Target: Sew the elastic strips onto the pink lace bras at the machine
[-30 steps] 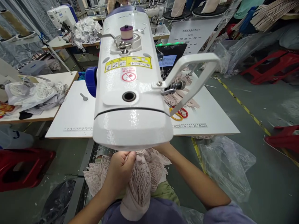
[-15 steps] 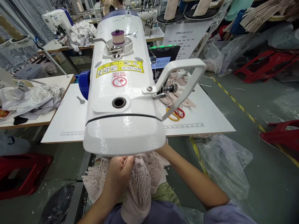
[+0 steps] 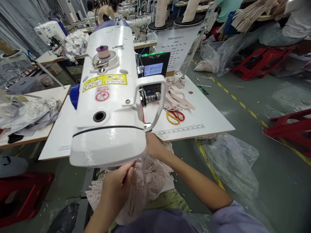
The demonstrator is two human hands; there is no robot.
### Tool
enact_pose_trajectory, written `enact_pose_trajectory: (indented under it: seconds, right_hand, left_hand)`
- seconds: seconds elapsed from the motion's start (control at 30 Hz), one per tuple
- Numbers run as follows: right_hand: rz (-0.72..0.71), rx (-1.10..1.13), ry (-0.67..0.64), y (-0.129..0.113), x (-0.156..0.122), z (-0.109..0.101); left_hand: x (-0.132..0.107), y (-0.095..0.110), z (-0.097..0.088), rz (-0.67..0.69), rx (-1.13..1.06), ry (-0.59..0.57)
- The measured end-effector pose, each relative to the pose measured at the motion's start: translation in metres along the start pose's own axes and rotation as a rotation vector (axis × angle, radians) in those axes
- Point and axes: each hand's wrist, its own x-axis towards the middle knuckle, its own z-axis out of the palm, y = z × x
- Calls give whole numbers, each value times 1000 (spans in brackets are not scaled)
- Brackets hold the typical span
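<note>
A white sewing machine (image 3: 107,110) fills the middle of the view, its rounded head hiding the needle area. Just below the head, my left hand (image 3: 119,181) is closed, with thumb and fingers pinching the edge of a pale pink lace garment (image 3: 157,181). The lace hangs in folds from that hand over my lap. My right hand (image 3: 155,145) reaches in behind the right side of the machine head, beside the table's front edge. Its fingers are hidden there, so I cannot see what they hold.
Yellow-and-red-handled scissors (image 3: 175,117) and pale pink fabric strips (image 3: 178,95) lie on the white table (image 3: 206,113) by a printed ruler. A control panel (image 3: 154,66) stands behind. White lace pieces cover a side table at left. Red stools and plastic bags are on the floor.
My view has shifted, so the machine sits further left and more of my right hand shows. The lace hanging from my left hand has swung and is blurred.
</note>
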Motion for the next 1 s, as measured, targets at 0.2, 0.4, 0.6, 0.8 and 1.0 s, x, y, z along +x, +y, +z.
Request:
enact_pose_trajectory:
  seconds: [0.2,0.4,0.6,0.8,1.0]
  right_hand:
    - [-1,22,25,-1,1,4]
    - [-5,17,78,-2,-1,8]
    - [-3,-8,58,-1,-1,6]
    - [-43,5,71,3,-2,6]
    - [-84,15,94,3,-4,5]
  left_hand:
    - [-4,-9,-3,121,149,103]
    - [-4,-7,-6,132,192,133]
    - [-4,-10,-3,169,230,129]
    - [-4,-12,0,208,269,113]
    - [-5,-12,3,153,252,100]
